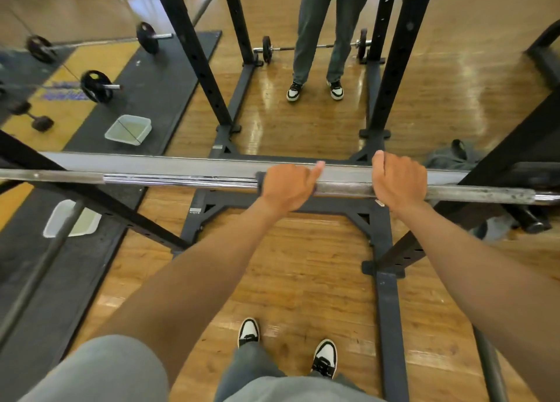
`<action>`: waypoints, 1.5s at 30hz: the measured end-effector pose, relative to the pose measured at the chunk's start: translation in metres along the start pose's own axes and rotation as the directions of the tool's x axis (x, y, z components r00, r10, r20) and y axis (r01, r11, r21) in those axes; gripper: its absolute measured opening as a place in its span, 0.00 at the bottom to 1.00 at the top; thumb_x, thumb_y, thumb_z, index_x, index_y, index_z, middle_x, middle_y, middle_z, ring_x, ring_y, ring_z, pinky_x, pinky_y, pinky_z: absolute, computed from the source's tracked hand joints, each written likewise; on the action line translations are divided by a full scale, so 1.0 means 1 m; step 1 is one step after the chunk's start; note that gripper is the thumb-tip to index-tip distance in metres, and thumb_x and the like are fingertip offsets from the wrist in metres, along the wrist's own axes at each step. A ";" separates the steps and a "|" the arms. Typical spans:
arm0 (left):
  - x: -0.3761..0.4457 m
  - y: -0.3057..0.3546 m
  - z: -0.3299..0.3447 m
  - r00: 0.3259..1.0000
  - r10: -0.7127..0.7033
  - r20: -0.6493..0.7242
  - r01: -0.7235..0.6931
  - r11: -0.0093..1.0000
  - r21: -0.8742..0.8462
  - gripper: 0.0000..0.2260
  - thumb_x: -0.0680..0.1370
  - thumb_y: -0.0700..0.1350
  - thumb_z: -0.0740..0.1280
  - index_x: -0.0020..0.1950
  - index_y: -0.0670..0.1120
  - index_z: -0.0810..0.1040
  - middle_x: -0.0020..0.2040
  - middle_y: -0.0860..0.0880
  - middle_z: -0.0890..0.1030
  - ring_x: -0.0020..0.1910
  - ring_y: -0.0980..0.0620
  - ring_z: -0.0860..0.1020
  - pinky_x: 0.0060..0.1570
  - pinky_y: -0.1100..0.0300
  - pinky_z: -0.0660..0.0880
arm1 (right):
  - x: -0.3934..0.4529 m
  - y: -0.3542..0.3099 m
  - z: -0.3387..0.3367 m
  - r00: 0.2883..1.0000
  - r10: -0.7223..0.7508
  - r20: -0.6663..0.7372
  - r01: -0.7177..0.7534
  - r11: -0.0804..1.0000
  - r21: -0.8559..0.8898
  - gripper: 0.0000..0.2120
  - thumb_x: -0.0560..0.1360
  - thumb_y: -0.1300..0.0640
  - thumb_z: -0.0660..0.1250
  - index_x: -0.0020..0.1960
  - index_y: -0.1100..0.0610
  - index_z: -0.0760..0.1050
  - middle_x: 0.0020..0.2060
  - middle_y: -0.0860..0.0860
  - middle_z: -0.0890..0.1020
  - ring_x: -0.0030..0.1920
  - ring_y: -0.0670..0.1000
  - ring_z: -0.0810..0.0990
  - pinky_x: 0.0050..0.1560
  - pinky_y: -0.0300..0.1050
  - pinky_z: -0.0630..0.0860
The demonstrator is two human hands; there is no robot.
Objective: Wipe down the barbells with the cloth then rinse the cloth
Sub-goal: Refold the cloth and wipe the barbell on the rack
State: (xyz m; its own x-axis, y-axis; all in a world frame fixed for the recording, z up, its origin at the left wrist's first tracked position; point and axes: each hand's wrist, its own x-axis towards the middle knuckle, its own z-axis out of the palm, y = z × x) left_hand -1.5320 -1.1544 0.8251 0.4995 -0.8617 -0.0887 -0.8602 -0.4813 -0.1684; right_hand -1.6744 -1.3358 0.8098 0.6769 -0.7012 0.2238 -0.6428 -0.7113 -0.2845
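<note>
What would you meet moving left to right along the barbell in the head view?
Dull grey section → shiny chrome section → left hand → bare stretch of bar → right hand → worn, speckled section.

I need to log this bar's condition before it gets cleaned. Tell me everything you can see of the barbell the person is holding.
The barbell is a long steel bar lying level across the black rack, in front of a mirror. Its left stretch looks bright and chromed; the part between and beyond the hands looks dull, grey and speckled. No plates show on it. The left hand wraps over it near the middle, with a dark edge, perhaps the cloth, showing beside it. The right hand grips it further right.
</note>
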 end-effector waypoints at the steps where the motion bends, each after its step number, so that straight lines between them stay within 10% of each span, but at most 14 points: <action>1: -0.008 -0.022 0.004 0.998 -0.070 -0.001 0.070 0.996 0.061 0.21 0.88 0.51 0.50 0.72 0.46 0.75 0.50 0.43 0.83 0.49 0.39 0.82 0.39 0.51 0.69 | -0.001 0.000 0.001 1.000 0.013 -0.006 -0.013 1.000 0.011 0.24 0.86 0.52 0.50 0.37 0.59 0.73 0.31 0.58 0.77 0.32 0.61 0.75 0.36 0.50 0.68; 5: -0.011 -0.022 0.000 0.989 -0.135 0.059 0.135 0.991 0.001 0.24 0.86 0.45 0.51 0.84 0.48 0.56 0.58 0.45 0.81 0.54 0.40 0.81 0.41 0.52 0.68 | -0.002 -0.005 0.003 1.000 -0.007 -0.025 0.007 1.000 -0.001 0.23 0.85 0.49 0.49 0.35 0.55 0.70 0.30 0.55 0.75 0.30 0.59 0.74 0.36 0.49 0.68; 9: 0.008 0.056 -0.026 0.991 -0.028 0.127 0.062 0.962 -0.268 0.21 0.88 0.52 0.49 0.68 0.47 0.78 0.47 0.46 0.83 0.47 0.43 0.82 0.38 0.53 0.65 | -0.001 -0.007 0.001 1.000 0.011 -0.010 -0.011 1.000 -0.023 0.21 0.85 0.48 0.50 0.34 0.51 0.66 0.32 0.56 0.77 0.33 0.60 0.76 0.39 0.53 0.74; 12: 0.012 0.052 -0.019 0.992 0.127 0.008 -0.122 0.965 -0.231 0.18 0.88 0.48 0.51 0.73 0.46 0.72 0.45 0.45 0.81 0.43 0.42 0.80 0.38 0.51 0.70 | 0.001 -0.008 0.000 0.999 0.051 0.004 -0.050 0.998 -0.037 0.20 0.84 0.51 0.53 0.34 0.51 0.65 0.33 0.56 0.75 0.35 0.59 0.72 0.39 0.51 0.68; 17: 0.005 -0.007 -0.005 0.954 0.297 -0.040 -0.260 0.753 -0.605 0.06 0.85 0.45 0.58 0.55 0.43 0.70 0.45 0.45 0.79 0.41 0.45 0.76 0.44 0.46 0.72 | -0.001 -0.009 0.001 0.997 0.073 0.011 -0.073 0.996 -0.051 0.20 0.85 0.52 0.53 0.36 0.57 0.71 0.32 0.57 0.73 0.34 0.59 0.71 0.40 0.50 0.64; 24: 0.001 -0.072 0.019 0.878 0.467 -0.106 -0.473 0.813 -0.339 0.17 0.84 0.62 0.58 0.66 0.53 0.71 0.54 0.51 0.83 0.49 0.46 0.80 0.44 0.50 0.75 | 0.000 -0.007 0.005 0.997 0.053 -0.058 -0.054 0.998 -0.022 0.20 0.82 0.51 0.51 0.35 0.56 0.71 0.31 0.55 0.74 0.33 0.60 0.73 0.39 0.50 0.66; 33: -0.011 -0.029 0.034 0.968 -0.061 -0.244 0.046 0.997 -0.067 0.21 0.84 0.63 0.53 0.56 0.49 0.77 0.40 0.48 0.84 0.43 0.43 0.82 0.42 0.51 0.69 | -0.001 -0.010 0.005 0.995 0.059 -0.075 -0.061 0.998 -0.021 0.21 0.80 0.49 0.49 0.35 0.56 0.71 0.29 0.52 0.72 0.32 0.59 0.72 0.39 0.49 0.65; 37: -0.006 0.007 0.008 0.958 -0.257 -0.129 0.236 0.959 -0.159 0.19 0.80 0.45 0.69 0.70 0.51 0.71 0.54 0.46 0.81 0.50 0.44 0.81 0.47 0.48 0.73 | -0.002 -0.009 0.006 0.995 0.069 -0.068 -0.070 0.997 -0.018 0.22 0.80 0.48 0.49 0.36 0.56 0.73 0.31 0.54 0.75 0.33 0.58 0.73 0.39 0.50 0.67; 41: -0.012 -0.003 0.006 0.947 -0.113 -0.302 0.079 0.989 -0.125 0.14 0.71 0.45 0.77 0.56 0.51 0.81 0.53 0.49 0.79 0.44 0.49 0.77 0.32 0.56 0.65 | -0.001 -0.008 0.006 0.995 0.080 -0.057 -0.082 0.996 -0.030 0.23 0.80 0.48 0.48 0.35 0.57 0.73 0.29 0.53 0.73 0.32 0.58 0.72 0.38 0.49 0.65; 45: -0.005 -0.044 0.034 0.912 0.175 -0.372 -0.249 0.955 -0.160 0.18 0.83 0.59 0.59 0.52 0.47 0.81 0.50 0.49 0.79 0.49 0.48 0.75 0.44 0.53 0.72 | 0.001 -0.007 0.008 0.995 0.085 -0.046 -0.088 0.994 -0.068 0.23 0.80 0.48 0.48 0.35 0.57 0.73 0.28 0.52 0.72 0.32 0.59 0.72 0.38 0.49 0.64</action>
State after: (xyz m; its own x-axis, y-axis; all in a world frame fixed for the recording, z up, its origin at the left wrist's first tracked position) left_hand -1.4934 -1.1232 0.7998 0.2663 -0.9296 0.2546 -0.9625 -0.2706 0.0186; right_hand -1.6661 -1.3306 0.8043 0.6026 -0.7606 0.2417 -0.7229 -0.6485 -0.2386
